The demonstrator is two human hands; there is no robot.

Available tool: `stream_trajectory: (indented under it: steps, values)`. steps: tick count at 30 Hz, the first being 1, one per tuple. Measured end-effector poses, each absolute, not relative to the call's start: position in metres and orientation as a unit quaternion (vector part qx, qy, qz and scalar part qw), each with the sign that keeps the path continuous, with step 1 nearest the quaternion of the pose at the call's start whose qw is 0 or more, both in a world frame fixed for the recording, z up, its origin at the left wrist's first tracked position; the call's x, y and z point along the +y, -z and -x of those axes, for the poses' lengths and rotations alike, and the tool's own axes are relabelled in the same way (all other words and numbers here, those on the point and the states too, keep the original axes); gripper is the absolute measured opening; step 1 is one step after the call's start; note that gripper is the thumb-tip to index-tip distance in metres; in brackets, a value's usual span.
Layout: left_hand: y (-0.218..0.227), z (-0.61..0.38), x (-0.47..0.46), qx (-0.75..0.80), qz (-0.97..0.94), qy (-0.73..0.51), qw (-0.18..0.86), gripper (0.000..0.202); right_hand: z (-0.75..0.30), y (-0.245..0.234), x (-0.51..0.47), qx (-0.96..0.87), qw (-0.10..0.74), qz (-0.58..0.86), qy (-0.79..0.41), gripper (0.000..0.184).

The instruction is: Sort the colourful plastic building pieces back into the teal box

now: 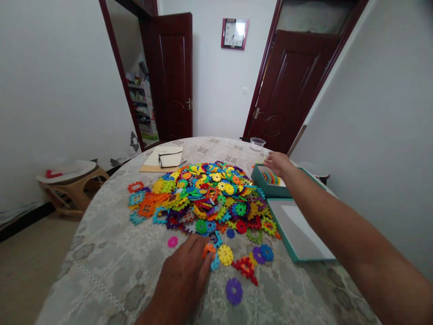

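Note:
My left hand (187, 262) rests on the table at the near edge of a heap of colourful plastic building pieces (209, 189). Its thumb and forefinger close around an orange notched disc (209, 249). Beside it lie a yellow notched disc (225, 255) and a red triangular piece (246, 268). My right hand (278, 163) reaches far forward over the rim of a teal box (270, 188), fingers apart and bent downward. Rows of small multicoloured pieces (270, 177) show inside that box. Whatever lies beneath the right fingers is hidden.
The box's teal lid (291, 250), its pale inside up, lies nearer me on the right. A clear plastic bowl (257, 143) stands at the far edge. Black-framed glasses (169, 160) rest on a notebook (152, 159) at back left. A wooden stool (76, 189) stands left.

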State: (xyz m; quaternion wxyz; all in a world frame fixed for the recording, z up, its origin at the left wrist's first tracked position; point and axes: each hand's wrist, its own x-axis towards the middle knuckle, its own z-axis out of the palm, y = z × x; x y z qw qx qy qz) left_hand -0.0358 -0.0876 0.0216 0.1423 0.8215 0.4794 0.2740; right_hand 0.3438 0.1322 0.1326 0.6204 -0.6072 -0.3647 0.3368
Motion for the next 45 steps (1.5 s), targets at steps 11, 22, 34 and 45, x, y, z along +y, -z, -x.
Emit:
stream_trajectory:
  steps: [11, 22, 34, 45]
  values:
    - [-0.042, 0.039, -0.089, 0.516, -0.831, -0.130, 0.159, 0.025, -0.266, -0.102, -0.074, -0.701, 0.263, 0.547, -0.376, 0.027]
    - [-0.029, 0.039, -0.083, 0.491, -0.859, -0.060, 0.134, 0.038, -0.283, -0.030, -0.129, -0.759, 0.062, 0.632, -0.140, 0.047]
    - [-0.035, 0.034, -0.086, 0.475, -0.867, -0.057, 0.141, 0.037, -0.285, -0.024, -0.125, -0.763, 0.133, 0.601, -0.199, 0.032]
    - [-0.020, 0.027, -0.087, 0.458, -0.873, -0.075, 0.150, 0.035, -0.274, -0.018, -0.117, -0.751, 0.149, 0.607, -0.213, 0.024]
